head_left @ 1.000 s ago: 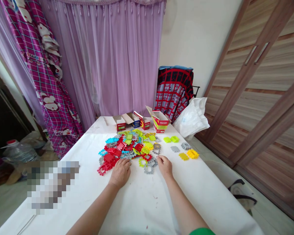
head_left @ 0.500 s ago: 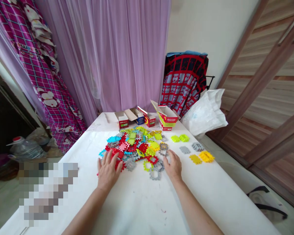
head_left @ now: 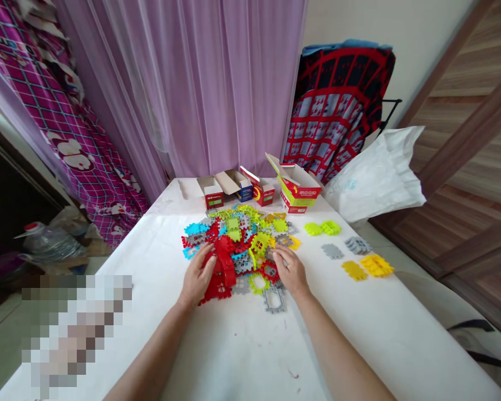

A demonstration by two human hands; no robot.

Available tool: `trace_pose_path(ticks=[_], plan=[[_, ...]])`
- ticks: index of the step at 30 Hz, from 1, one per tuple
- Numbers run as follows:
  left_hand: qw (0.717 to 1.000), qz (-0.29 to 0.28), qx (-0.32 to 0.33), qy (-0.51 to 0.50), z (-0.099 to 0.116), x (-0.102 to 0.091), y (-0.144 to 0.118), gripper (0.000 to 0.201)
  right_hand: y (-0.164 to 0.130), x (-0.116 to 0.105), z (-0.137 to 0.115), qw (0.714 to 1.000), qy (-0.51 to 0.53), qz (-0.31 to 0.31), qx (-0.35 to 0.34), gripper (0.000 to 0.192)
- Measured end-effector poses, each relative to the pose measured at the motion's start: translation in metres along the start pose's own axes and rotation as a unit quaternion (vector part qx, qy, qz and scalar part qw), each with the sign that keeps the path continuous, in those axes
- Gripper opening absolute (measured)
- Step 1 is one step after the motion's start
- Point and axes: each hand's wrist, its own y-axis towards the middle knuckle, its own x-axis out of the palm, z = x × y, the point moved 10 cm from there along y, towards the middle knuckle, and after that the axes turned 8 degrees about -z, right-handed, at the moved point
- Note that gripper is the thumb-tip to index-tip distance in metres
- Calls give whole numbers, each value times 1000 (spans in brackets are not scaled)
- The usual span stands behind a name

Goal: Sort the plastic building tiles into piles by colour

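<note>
A mixed pile of plastic interlocking building tiles (head_left: 234, 228) lies mid-table, in red, blue, lime, grey and yellow. My left hand (head_left: 197, 275) rests against its left side, thumb and fingers apart, beside red tiles (head_left: 217, 289) and a raised curved red piece (head_left: 226, 262). At the right side, the fingertips and thumb of my right hand (head_left: 292, 273) come together by a grey tile; whatever they grip is too small to make out. A lime frame tile (head_left: 259, 284) and a grey frame tile (head_left: 274, 301) lie at the pile's front.
Right of the pile sit lime tiles (head_left: 329, 227), grey tiles (head_left: 357, 245) and yellow tiles (head_left: 376, 265) in small stacks. Several opened cardboard boxes (head_left: 300, 192) line the back edge. A white plastic bag (head_left: 376, 175) stands at the right back corner.
Both hands have moved inward against the pile. Red tiles on the left are pushed toward the middle, and a curved red piece now stands raised. My right fingers have drawn together. The view has shifted.
</note>
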Motion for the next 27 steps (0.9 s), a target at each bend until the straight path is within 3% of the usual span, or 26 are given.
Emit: trace_pose_path(ticks=[3,6,11,15,19,22,24,27], plan=[[995,72,-51,-47,-24,-25,13,42,-3,-9,18,996,51,25,63,34],[990,107,-82,-48,-40,-34,18,37,-7,-10,23,994,66,24,89,32],[992,82,-91,-20,-44,-25,20,36,-4,-11,23,993,56,31,98,29],[993,73,-91,8,-44,-22,31,35,28,-13,24,995,38,26,87,25],[993,57,-82,61,-43,-18,52,33,60,-6,26,993,30,-28,115,21],[992,49,-86,73,-47,-16,58,33,64,6,3,994,-20,-98,45,17],[992,60,-93,56,-52,-17,57,34,58,16,-14,986,-75,-146,-7,25],[992,65,-104,39,-60,-17,54,34,49,29,-24,967,-154,-205,-11,46]])
